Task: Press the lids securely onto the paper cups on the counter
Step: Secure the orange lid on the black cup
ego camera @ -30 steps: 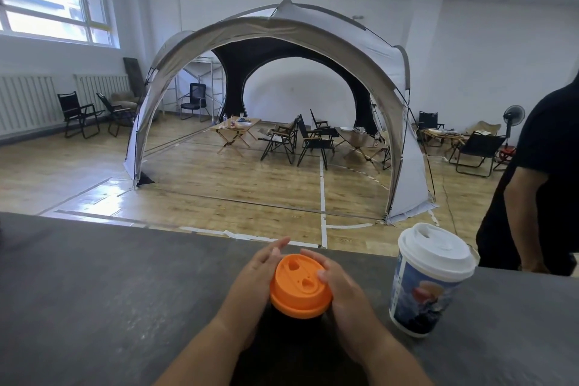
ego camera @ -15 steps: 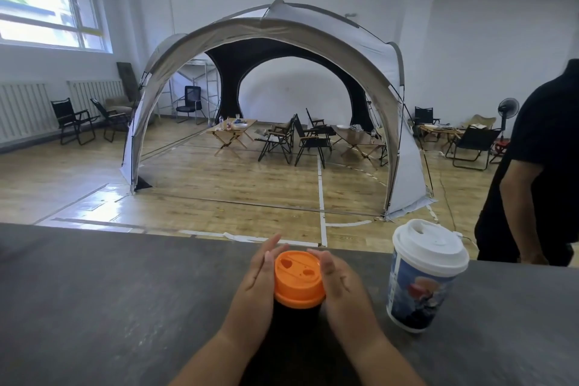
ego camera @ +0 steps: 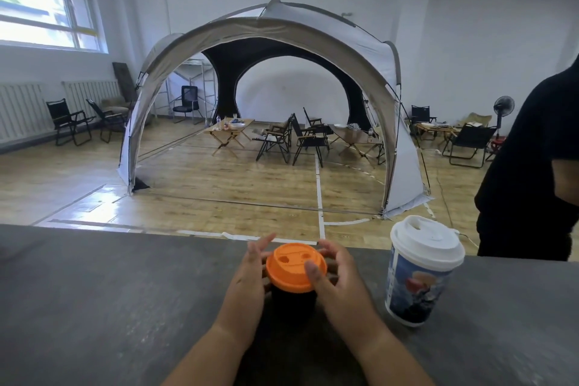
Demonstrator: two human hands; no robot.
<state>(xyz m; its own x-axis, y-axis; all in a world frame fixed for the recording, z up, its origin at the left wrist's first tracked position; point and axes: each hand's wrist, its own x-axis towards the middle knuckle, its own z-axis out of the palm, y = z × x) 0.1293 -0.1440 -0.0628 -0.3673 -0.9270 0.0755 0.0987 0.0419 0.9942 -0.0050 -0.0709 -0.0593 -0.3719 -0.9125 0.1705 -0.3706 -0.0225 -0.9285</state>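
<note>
The dark grey tabletop point(ego camera: 109, 291) has its far edge running straight across just beyond the hands, with wooden floor below it. A wide bare stretch lies to the left. To the right, a printed paper cup point(ego camera: 413, 288) stands near the right hand but apart from it, not far from that far edge. A person in black point(ego camera: 529, 166) stands past the edge on that side.

Between the hands stands a dark cup point(ego camera: 293, 302), upright, topped by an orange lid point(ego camera: 296, 266) with two small holes. The lid looks level on the rim. The left hand point(ego camera: 247, 285) lies against the cup's left side, its fingers point(ego camera: 261, 244) straight and slightly blurred beside the lid. The right hand point(ego camera: 341, 288) cups the lid, thumb on its near right edge and fingers curved round the far side.

The printed cup wears a white lid point(ego camera: 427, 243).
</note>
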